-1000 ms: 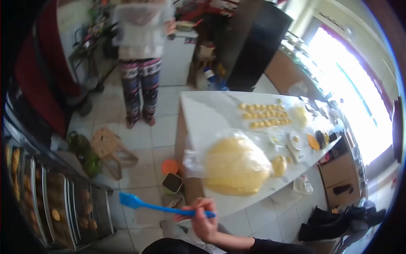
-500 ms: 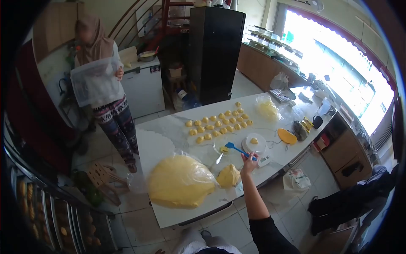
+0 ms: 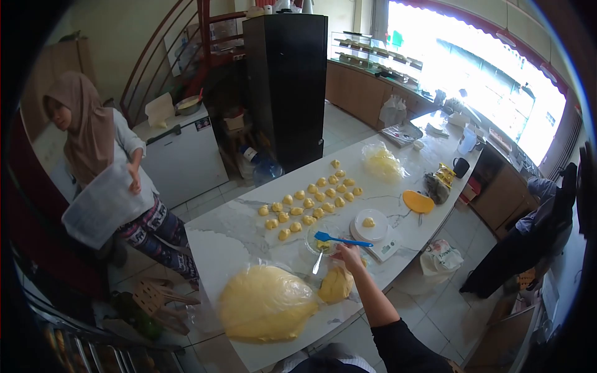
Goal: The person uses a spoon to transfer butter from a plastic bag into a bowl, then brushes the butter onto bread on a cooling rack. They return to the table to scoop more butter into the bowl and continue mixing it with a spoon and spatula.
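Note:
My right hand [image 3: 349, 256] is beside the glass bowl [image 3: 313, 244], near a blue brush [image 3: 342, 240] whose head is over the bowl; its fingers are too small to make out clearly. A spoon [image 3: 318, 262] leans in the bowl. Below the hand lies a smaller dough lump [image 3: 336, 285], and left of it a large dough mass [image 3: 267, 303] under clear plastic. On a white scale [image 3: 385, 248] rests a round plate [image 3: 372, 231] with one dough ball [image 3: 369, 222]. Rows of dough balls [image 3: 309, 202] lie beyond the bowl. My left hand is out of view.
A person [image 3: 93, 143] at the left holds a clear plastic bin [image 3: 102, 208]. Another person [image 3: 516, 242] stands at the right. An orange scraper [image 3: 418, 202], a dark mug [image 3: 461, 166] and a plastic bag [image 3: 384, 160] are on the table [image 3: 249, 239]. A wooden stool [image 3: 152, 297] stands left.
The view has shifted. My right hand and the blue brush have moved left from the scale toward the glass bowl. The person with the bin has turned and lowered it.

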`<state>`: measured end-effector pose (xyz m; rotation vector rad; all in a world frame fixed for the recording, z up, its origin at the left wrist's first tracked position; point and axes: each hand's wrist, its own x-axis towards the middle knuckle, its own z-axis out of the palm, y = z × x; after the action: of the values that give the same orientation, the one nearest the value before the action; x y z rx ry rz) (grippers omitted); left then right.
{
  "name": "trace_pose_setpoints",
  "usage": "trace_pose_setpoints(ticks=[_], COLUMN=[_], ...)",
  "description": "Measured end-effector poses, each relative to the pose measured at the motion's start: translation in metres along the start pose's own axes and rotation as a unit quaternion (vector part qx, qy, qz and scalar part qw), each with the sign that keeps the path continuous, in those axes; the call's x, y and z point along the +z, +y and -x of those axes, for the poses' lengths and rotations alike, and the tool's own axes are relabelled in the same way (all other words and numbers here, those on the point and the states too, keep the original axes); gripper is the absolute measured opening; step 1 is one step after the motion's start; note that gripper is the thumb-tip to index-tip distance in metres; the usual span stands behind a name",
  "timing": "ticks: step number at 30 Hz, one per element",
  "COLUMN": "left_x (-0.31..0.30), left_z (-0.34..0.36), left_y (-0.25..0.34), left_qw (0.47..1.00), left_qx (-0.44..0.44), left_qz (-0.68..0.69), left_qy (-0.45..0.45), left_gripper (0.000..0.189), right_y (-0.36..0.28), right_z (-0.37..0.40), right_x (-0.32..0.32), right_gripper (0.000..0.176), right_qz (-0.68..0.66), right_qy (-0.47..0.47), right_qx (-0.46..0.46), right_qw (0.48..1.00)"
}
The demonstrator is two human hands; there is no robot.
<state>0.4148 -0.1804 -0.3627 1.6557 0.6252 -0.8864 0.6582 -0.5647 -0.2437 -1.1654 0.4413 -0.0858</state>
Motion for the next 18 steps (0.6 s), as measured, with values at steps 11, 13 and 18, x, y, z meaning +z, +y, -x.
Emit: trace_pose_setpoints(ticks=[11,13,18], left_x=[0.071,0.099,0.174], left_z=[-0.024,-0.027,-0.02], left_y=[0.058,0.068,0.093], left_qw=[1.0,1.0,0.998], left_qx=[-0.015,-0.026,-0.059], left_qz=[-0.018,-0.01,0.008], left_qy=[-0.007,0.004,0.034], left_gripper=[0.039,0.038,0.037], right_y=[-0.114,-0.145,-0.183], right_z=[-0.021,-0.052,-0.119], right_x=[-0.043,-0.076,-0.159], right_gripper=[0.041,0.041,0.04], right_qz=[0.023,0.003,0.069], right_qy=[-0.099,-0.137,-0.094], right_qx=[0.018,0.01,-0.017], right_qw=[0.995,0.991,0.993])
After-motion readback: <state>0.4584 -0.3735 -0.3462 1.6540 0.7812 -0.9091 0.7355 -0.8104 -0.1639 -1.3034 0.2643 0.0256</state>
